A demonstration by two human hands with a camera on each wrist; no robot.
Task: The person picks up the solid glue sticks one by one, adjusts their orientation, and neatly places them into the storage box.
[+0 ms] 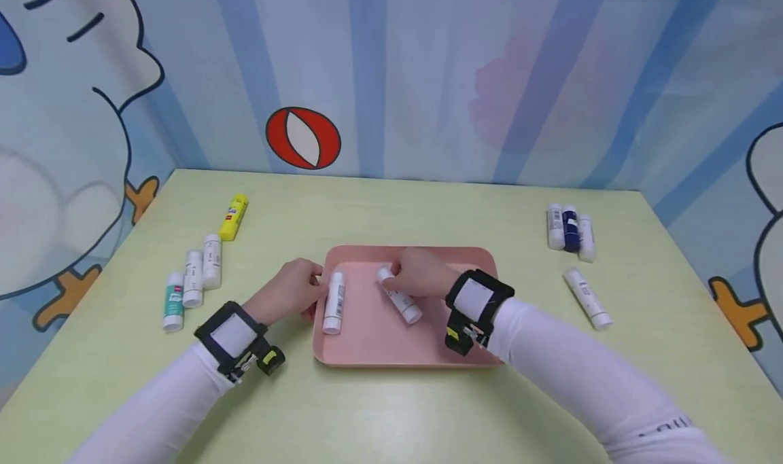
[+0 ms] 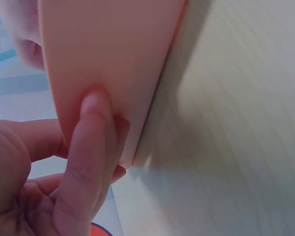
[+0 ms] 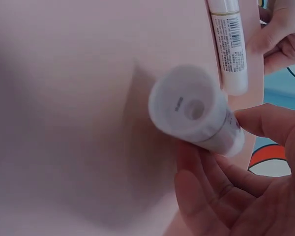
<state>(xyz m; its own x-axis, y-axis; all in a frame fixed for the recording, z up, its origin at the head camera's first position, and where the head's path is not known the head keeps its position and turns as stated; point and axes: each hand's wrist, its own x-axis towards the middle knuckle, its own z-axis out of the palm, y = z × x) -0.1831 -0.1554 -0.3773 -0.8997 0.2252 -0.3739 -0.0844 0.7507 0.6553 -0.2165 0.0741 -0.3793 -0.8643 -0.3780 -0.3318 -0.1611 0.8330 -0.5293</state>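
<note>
"Over the pink tray [image 1: 367,348], how is the glue stick [image 1: 406,306] held?"
"It is pinched slantwise by the right hand [image 1: 423,274], the tray by the left hand [image 1: 286,290]; pressure should be kept light."

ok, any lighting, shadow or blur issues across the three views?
Head: bright, fairly even light, soft shadow on the table beside the left sleeve; left wrist: soft shadow on the table along the tray, no strong glare; right wrist: dimmer, soft shadow on the tray beside the held tube, barcode on the other tube fairly crisp.
</note>
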